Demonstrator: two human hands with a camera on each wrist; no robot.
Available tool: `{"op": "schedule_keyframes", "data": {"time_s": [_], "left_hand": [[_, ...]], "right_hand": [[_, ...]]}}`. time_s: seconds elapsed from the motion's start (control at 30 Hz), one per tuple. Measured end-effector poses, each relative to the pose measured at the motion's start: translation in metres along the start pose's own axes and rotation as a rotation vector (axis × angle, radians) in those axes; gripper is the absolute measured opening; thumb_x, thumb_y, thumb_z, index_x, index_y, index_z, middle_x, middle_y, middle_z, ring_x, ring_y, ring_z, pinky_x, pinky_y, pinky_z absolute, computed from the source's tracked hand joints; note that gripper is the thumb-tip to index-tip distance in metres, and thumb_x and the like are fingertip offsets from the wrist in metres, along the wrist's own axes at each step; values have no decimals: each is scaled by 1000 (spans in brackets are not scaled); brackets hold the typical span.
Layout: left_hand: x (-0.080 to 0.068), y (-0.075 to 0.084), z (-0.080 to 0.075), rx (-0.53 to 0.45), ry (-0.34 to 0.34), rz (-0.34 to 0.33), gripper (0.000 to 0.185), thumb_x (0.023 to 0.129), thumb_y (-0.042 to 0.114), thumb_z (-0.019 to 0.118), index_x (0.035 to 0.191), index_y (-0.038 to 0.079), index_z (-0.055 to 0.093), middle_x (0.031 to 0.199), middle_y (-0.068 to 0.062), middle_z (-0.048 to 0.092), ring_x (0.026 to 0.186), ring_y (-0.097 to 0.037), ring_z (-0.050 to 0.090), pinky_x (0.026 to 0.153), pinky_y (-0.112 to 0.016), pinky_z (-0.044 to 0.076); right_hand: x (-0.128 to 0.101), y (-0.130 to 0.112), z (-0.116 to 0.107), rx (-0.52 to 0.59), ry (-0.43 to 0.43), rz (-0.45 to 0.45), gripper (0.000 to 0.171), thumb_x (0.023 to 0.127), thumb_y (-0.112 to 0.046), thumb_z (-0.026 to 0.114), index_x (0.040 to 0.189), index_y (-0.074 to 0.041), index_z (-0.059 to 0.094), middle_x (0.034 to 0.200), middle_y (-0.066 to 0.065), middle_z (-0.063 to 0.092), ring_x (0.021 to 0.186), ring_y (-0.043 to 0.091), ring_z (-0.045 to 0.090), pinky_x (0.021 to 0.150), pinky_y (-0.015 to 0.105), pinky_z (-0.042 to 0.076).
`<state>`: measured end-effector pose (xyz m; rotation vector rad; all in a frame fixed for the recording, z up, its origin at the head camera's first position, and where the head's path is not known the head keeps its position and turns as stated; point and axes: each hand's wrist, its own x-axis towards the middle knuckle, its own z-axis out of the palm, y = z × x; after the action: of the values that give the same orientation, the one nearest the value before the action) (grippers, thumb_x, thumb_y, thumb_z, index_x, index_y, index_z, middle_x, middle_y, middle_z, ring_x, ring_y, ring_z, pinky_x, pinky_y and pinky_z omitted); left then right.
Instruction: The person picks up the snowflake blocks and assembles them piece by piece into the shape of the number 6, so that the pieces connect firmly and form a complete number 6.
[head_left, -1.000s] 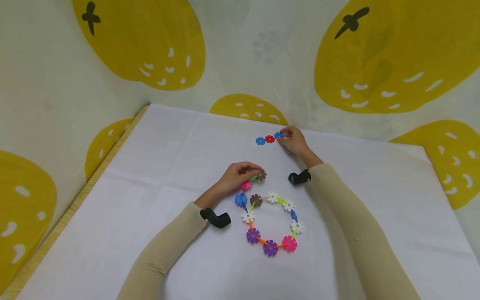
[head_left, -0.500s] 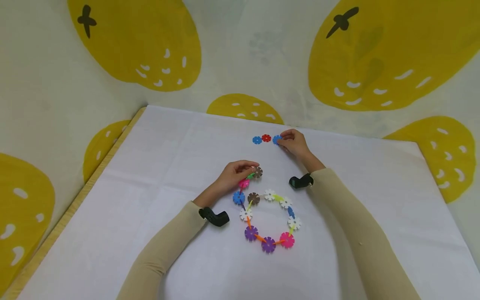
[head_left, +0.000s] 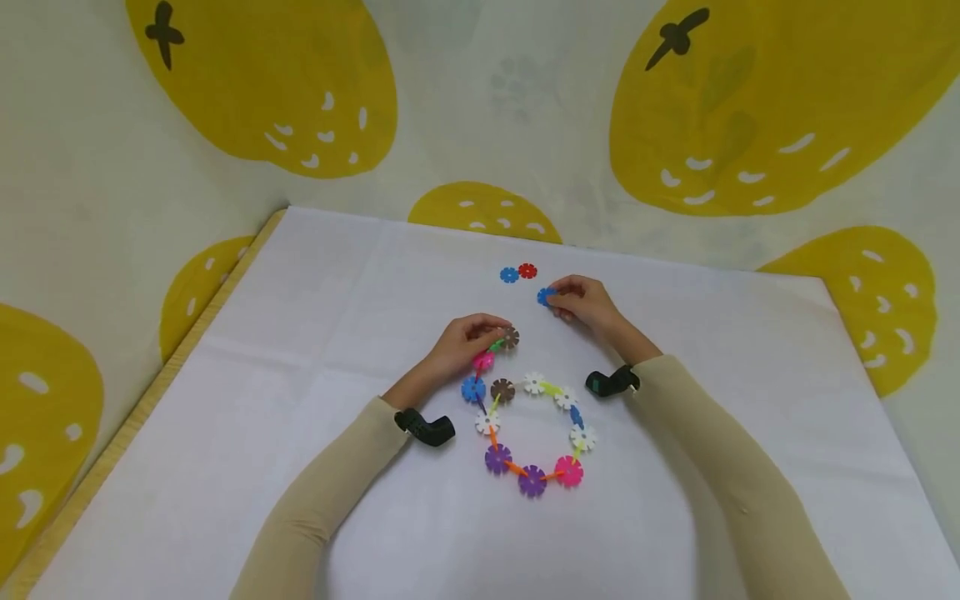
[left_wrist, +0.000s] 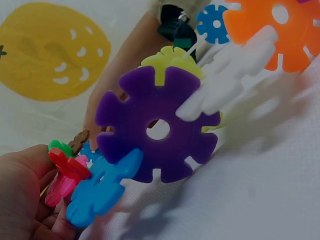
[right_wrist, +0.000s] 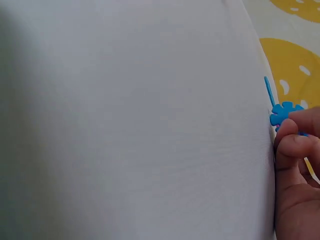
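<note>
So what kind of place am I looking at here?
Probably a home or staged play table rather than a workshop: a white tablecloth over a wooden-edged table, a fruit-print fabric backdrop behind it, and a ring of plastic snowflake toy discs being assembled.

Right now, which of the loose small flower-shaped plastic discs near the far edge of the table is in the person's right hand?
The blue flower-shaped plastic disc, pinched in the right hand. The other blue disc and the red disc lie untouched on the white cloth, farther away.

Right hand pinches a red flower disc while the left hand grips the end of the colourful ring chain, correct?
Not quite: the disc pinched by the right hand is blue, as the head view shows. The left hand does grip the chain end.
</note>
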<state>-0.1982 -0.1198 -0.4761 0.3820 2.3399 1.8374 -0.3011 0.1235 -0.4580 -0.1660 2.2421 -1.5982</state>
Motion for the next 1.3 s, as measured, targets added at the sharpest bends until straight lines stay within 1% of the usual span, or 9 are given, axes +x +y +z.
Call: {"op": "schedule_keyframes", "data": {"time_s": [0.13,0.23,0.4,0.53,0.67,0.77,0.97,1.17,1.3], "left_hand": [[0,1,-1,-4,-4,-8,26,98,15,59,120,3,66,111,-11,69,86,-12,61,76,-23,48],[0,0,-2,-6,-3,4,26,98,17,60,119,4,67,110,-9,69,87,-13,62,76,-23,49],[-1,-1,-2,-7,7,38,25,98,20,60,117,5,68,106,-5,71,85,-12,63,75,-24,49],[-1,-1,-2,-5,18,-3,26,98,20,60,119,6,67,109,-8,70,85,-13,63,75,-23,49],[0,-1,-1,7,30,-43,27,99,20,59,121,6,67,110,-10,69,87,-15,63,76,-22,49],[1,-1,-1,8,33,-43,26,99,19,59,120,6,67,110,-11,69,86,-14,62,76,-21,49],[1,-1,-2,2,32,-30,26,99,18,59,119,3,67,111,-12,69,84,-11,62,75,-21,48],[1,-1,-1,-3,37,-30,26,98,17,60,119,3,67,112,-12,69,86,-12,63,76,-21,49],[1,-2,-2,-4,41,-18,25,98,16,61,118,2,67,112,-13,70,85,-11,63,75,-21,49]], "right_hand": [[-8,-1,3,-10,-49,-17,32,94,-17,67,117,4,58,76,-1,63,61,10,54,57,17,47],[-13,1,6,-8,-89,-30,29,93,-16,68,113,3,59,77,-1,64,63,11,55,58,18,47],[-18,5,10,1,-212,-97,18,90,-11,71,102,0,62,78,-1,67,64,11,58,58,20,47],[-22,7,12,-5,-325,-179,11,89,-7,71,97,-2,65,84,0,70,69,11,60,64,21,49],[-24,8,13,38,-389,-222,7,89,-4,70,95,-4,67,88,1,70,73,12,62,68,22,51],[-25,9,14,59,-407,-219,8,88,-1,69,96,-2,67,90,2,70,75,12,63,71,23,53],[-27,8,16,65,-398,-226,13,88,-1,70,98,5,65,93,6,68,78,12,65,74,24,54],[-26,10,17,91,-379,-224,6,87,0,70,93,-3,69,94,5,68,80,12,67,76,25,55],[-24,12,20,117,-393,-244,10,86,4,70,90,-5,71,96,4,68,84,12,69,78,26,56]]}}
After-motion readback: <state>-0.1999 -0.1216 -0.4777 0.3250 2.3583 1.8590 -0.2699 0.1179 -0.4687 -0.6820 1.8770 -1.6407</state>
